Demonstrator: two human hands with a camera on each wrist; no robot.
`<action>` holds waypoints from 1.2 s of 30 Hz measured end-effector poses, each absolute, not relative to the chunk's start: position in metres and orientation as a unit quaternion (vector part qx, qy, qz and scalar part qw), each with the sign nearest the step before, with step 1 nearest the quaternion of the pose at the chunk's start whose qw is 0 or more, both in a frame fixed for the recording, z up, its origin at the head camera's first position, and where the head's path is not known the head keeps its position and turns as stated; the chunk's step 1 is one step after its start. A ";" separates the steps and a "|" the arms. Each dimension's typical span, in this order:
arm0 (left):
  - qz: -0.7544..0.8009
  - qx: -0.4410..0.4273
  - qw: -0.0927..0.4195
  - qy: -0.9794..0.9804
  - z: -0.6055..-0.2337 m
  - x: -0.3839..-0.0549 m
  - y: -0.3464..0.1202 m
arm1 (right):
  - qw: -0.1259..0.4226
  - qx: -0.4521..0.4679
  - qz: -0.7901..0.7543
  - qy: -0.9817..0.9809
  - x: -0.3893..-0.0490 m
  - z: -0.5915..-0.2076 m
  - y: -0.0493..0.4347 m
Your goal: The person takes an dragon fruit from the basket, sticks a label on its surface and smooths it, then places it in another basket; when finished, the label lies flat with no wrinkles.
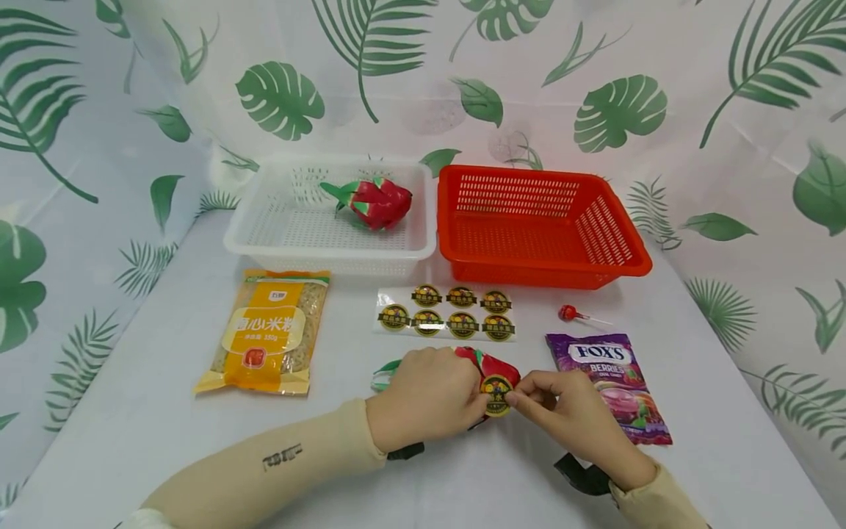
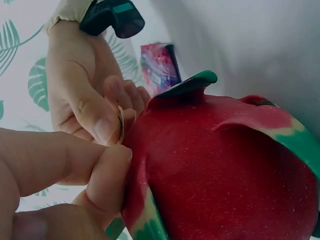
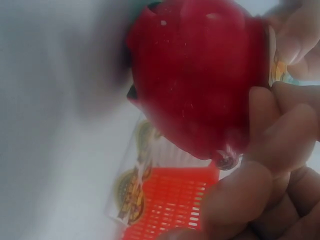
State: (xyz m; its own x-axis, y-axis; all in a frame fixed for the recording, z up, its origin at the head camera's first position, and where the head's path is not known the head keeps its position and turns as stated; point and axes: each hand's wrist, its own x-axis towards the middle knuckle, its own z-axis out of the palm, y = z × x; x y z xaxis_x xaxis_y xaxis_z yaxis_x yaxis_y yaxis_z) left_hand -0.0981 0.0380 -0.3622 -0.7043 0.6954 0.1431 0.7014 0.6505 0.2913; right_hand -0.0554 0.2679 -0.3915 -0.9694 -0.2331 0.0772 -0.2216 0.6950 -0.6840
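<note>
A red toy dragon fruit with green-tipped scales (image 1: pixel 504 367) lies on the table, partly covered by my left hand (image 1: pixel 432 393), which holds it from above. Between thumb and forefinger my right hand (image 1: pixel 571 411) pinches the edge of a round black-and-gold sticker (image 1: pixel 496 394), which lies against the fruit's side. The left thumb is at the sticker's other edge. In the left wrist view the dragon fruit (image 2: pixel 230 165) fills the right side, with the right hand (image 2: pixel 85 90) behind. In the right wrist view the sticker (image 3: pixel 272 57) shows edge-on beside the fruit.
Behind the hands lies a sticker sheet (image 1: pixel 403 333). A white basket (image 1: pixel 284 253) holds another dragon fruit (image 1: pixel 383 206); a red basket (image 1: pixel 535 272) stands beside it. Rice noodles (image 1: pixel 271 334) lie left; a lollipop (image 1: pixel 568 313) and a purple candy bag (image 1: pixel 611 375) lie right.
</note>
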 end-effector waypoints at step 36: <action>-0.098 -0.391 0.051 -0.914 -0.366 -0.100 0.041 | -0.005 -0.133 -0.232 0.964 -0.063 -0.385 0.271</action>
State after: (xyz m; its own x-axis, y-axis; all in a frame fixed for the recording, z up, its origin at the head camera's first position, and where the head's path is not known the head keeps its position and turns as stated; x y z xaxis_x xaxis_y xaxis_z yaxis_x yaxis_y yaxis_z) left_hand -0.1004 0.0409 -0.3660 -0.6883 0.7051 0.1707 0.7252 0.6743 0.1393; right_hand -0.0632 0.2706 -0.3846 -0.9647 -0.2535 0.0719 -0.2585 0.8570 -0.4458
